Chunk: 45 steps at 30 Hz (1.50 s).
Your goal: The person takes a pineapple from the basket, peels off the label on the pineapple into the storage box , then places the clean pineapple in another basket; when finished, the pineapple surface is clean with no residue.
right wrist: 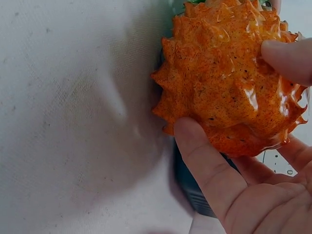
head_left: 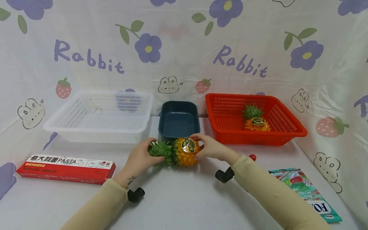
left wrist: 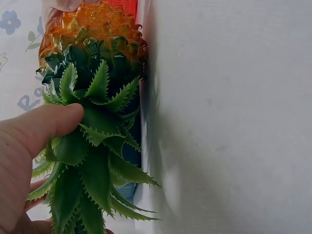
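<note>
A toy pineapple (head_left: pixel 187 156) lies sideways between both hands, in front of the dark blue dish. Its spiky green crown (left wrist: pixel 95 161) points left and its orange body (right wrist: pixel 224 83) points right, with a black and gold sticker on it. My left hand (head_left: pixel 141 159) grips the crown, thumb on the near side and the other fingers partly hidden by leaves. Around the blunt orange end curl the thumb and fingers of my right hand (head_left: pixel 212 148). I cannot tell whether the pineapple touches the table.
Behind stand a white basket (head_left: pixel 97 137), the dark blue dish (head_left: pixel 179 131) and a red basket (head_left: pixel 253 139) holding another pineapple (head_left: pixel 256 119). A pasta box (head_left: pixel 66 169) lies left. At right are a teal candy bag (head_left: pixel 309 191) and a small red object (head_left: pixel 252 157).
</note>
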Available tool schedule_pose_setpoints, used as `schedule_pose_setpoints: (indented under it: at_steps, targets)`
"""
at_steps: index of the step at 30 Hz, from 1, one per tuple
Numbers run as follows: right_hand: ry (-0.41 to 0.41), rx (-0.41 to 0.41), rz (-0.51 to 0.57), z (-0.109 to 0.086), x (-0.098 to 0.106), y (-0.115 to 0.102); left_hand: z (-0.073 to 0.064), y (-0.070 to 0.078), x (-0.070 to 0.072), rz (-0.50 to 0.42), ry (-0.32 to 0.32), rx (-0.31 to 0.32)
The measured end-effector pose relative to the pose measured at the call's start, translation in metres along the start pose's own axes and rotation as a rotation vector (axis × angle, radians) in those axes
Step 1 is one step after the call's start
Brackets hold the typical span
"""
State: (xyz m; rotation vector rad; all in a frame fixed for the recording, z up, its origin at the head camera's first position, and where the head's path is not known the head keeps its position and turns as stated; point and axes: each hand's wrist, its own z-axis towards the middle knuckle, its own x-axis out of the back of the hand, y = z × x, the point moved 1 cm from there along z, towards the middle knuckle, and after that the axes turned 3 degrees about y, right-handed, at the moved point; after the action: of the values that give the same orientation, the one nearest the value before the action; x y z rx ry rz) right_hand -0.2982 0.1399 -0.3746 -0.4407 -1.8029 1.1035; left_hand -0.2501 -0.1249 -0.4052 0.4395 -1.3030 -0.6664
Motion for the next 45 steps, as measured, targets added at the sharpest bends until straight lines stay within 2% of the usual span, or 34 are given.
schedule_pose_setpoints:
  at_steps: [5,8,12,16,19,22,25,27,31,37,45]
  targets:
    - [-0.015,-0.004,-0.023,-0.002,0.002,-0.001,0.001,0.0,-0.001,0.01,0.005,-0.003]
    - [-0.026,-0.044,-0.053,-0.005,0.009,-0.007,0.001,0.0,-0.002,0.012,0.008,-0.007]
    - [0.031,-0.078,-0.139,-0.01,0.025,-0.022,0.001,0.0,-0.002,0.008,0.01,-0.015]
    - [0.127,-0.011,-0.217,-0.01,0.037,-0.04,0.001,-0.002,-0.002,0.005,0.009,-0.01]
    - [0.159,0.067,-0.267,-0.007,0.037,-0.052,0.001,-0.002,-0.002,0.008,0.006,-0.008]
    - [0.148,0.15,-0.381,0.0,0.031,-0.061,0.001,-0.002,-0.001,0.015,0.004,-0.007]
    - [0.112,0.206,-0.557,0.006,0.02,-0.066,0.001,-0.001,-0.001,0.023,0.005,-0.009]
    - [0.09,0.216,-0.665,0.009,0.013,-0.068,0.001,-0.001,-0.002,0.025,0.005,-0.009]
    - [0.068,0.174,-0.8,0.013,0.003,-0.068,0.0,0.001,-0.001,0.026,0.008,-0.015]
    - [0.064,0.138,-0.823,0.013,-0.001,-0.07,0.001,0.0,-0.003,0.024,0.012,-0.02]
    - [0.079,0.142,-0.798,0.013,0.0,-0.068,0.001,-0.001,-0.002,0.019,0.016,-0.026]
